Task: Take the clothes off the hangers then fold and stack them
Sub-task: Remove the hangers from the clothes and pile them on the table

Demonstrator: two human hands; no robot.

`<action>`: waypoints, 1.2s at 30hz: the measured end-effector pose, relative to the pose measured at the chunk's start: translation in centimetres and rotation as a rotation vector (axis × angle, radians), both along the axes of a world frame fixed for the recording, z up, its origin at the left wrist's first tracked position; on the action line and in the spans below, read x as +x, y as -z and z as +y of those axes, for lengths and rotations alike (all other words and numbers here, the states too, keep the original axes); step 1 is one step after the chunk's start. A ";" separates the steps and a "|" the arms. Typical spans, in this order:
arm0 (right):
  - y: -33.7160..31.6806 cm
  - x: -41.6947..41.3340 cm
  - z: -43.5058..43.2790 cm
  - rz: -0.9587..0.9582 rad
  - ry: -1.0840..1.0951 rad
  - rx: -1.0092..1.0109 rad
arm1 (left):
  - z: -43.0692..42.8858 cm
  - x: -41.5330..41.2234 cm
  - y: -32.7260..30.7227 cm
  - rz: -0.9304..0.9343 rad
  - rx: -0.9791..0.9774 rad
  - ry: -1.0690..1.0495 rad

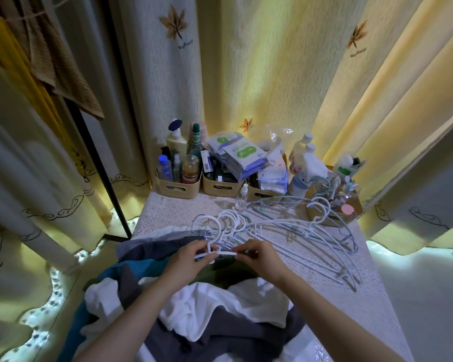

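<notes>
Pale yellow curtains printed with leaf motifs are hung behind and to both sides of a lace-covered table. At the table's near end a heap of clothes is piled, made up of white, dark grey, teal and olive garments, and part of it is draped over the table's near edge. Just above the heap, towards the table's middle, a white hanger is held between both hands. It is gripped near its neck by the left hand, whose fingers are curled around it. One arm of it is pinched by the right hand between thumb and bent fingertips. Whether a garment is hooked on this hanger cannot be told.

On the table's right half a loose pile of bare hangers is spread, white and pale blue, with hooks overlapping. Along the table's far end, beige baskets are lined up, filled with bottles and packets, and a small clear spray bottle is stood just in front of them. Beyond the table's left side, a yellow garment and a brown one are seen hanging.
</notes>
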State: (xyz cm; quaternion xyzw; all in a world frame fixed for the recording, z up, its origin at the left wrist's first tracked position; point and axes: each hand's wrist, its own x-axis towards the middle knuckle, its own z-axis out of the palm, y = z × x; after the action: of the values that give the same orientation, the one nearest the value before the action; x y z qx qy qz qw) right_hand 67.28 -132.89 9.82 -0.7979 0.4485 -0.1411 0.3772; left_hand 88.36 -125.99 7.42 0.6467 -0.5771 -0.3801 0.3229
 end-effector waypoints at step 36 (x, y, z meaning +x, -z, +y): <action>-4.7 -6.9 -6.8 -0.002 0.319 0.117 | -0.8 3.9 0.5 -0.183 0.137 -0.043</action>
State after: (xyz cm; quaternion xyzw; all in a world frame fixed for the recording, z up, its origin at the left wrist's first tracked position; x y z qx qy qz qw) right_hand 60.39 -139.71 14.53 -0.6933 0.5764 -0.1734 0.3962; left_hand 92.23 -126.83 6.89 0.7114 -0.5628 -0.3513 0.2320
